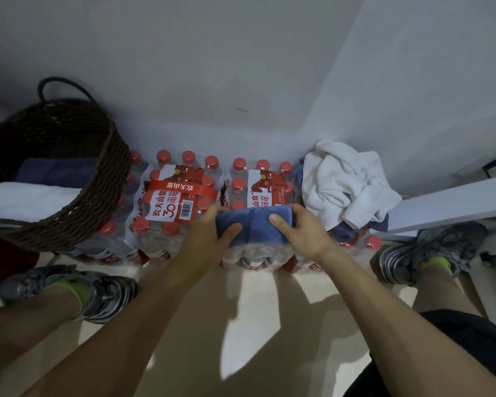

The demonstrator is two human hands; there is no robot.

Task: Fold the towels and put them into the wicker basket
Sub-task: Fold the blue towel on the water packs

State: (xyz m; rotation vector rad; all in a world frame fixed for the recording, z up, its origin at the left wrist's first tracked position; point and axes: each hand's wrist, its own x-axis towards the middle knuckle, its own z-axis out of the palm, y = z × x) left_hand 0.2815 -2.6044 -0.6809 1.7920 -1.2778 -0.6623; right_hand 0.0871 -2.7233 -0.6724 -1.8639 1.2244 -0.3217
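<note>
A folded blue towel [254, 226] lies on a shrink-wrapped pack of water bottles [265, 179]. My left hand [209, 234] grips its left end, thumb on top. My right hand [301, 229] grips its right end, thumb also on top. At the left stands a dark wicker basket [98, 181] with a handle, tilted toward me. Inside it lie a folded white towel [29, 200] and a folded blue towel [55, 171]. A crumpled white towel [344, 184] sits at the right on a heap with blue cloth [352, 232] under it.
Two packs of red-capped water bottles [178, 196] line the white wall [212, 67]. A white ledge [447, 204] juts in at the right. My feet in grey sneakers [109, 296] stand on the pale floor [241, 325] on either side.
</note>
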